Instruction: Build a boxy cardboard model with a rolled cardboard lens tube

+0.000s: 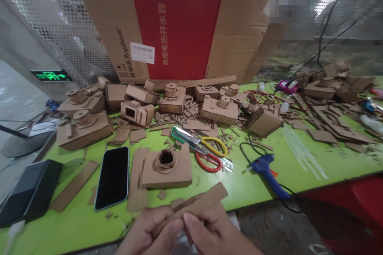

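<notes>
Both my hands grip one cardboard strip at the front edge of the green table. My left hand is closed on its left end. The thumb and fingers of my right hand pinch it near the middle, and the far end sticks out up and to the right. Just beyond lies a cardboard camera model with a round, hollow tube standing on it. Behind that, scissors with one yellow and one red handle lie beside a green-handled cutter.
A phone lies left of the model, near a dark box-like device. On the right are a blue glue gun and clear glue sticks. Several cardboard models and scraps line the back, before a large carton.
</notes>
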`<state>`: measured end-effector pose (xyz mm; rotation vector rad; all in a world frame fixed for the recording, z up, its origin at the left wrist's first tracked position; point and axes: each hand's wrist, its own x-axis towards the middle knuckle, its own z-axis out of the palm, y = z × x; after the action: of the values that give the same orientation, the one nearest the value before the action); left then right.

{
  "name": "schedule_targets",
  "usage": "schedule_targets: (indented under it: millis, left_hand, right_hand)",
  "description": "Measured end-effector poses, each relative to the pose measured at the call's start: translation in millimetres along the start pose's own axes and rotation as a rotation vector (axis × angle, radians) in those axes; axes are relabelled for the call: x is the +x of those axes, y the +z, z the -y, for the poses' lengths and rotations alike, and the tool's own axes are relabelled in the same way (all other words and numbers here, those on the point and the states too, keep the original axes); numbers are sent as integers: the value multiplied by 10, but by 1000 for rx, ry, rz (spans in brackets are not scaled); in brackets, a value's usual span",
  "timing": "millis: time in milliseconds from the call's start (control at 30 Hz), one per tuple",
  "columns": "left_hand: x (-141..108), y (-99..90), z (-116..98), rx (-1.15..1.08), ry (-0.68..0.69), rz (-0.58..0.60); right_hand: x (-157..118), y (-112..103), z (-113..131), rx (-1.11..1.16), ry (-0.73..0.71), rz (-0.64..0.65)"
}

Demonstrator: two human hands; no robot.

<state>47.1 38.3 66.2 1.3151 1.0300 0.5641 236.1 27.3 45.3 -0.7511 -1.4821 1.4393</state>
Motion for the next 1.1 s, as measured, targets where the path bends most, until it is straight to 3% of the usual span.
schedule_targets:
  millis: [100,233,300,433,500,600,800,967,1100]
  left_hand:
    - [-4,-87,77,53,41,-157]
    - [29,-315,57,205,159,-409]
    - [87,-430,14,347,235,-557]
    - [305,-553,-19,741,391,-878]
    - [425,-560,2,858,480,-934]
    - [555,-542,25,935,541,-953]
    - [618,-523,-60,969,501,-1016]
    - [504,-509,33,966,426,-782]
    - [421,-441,153,1007,419,-673]
  right_hand:
    - [87,-96,27,-161,9,-46]
    - [343,-306,64,-212,6,-361]
    - [512,-395,57,-237,8,-460]
    - [807,-493,-38,-583,-45,-508]
    - [896,-506,-104,-656,-71,-513]
    - [970,-496,-164,-707,-85,-515]
    - [1049,-459,-86,-822,-104,-465]
    - [945,-527,-76,-946,-71,-373]
    - [815,-566,-140,-1009,-56,-343]
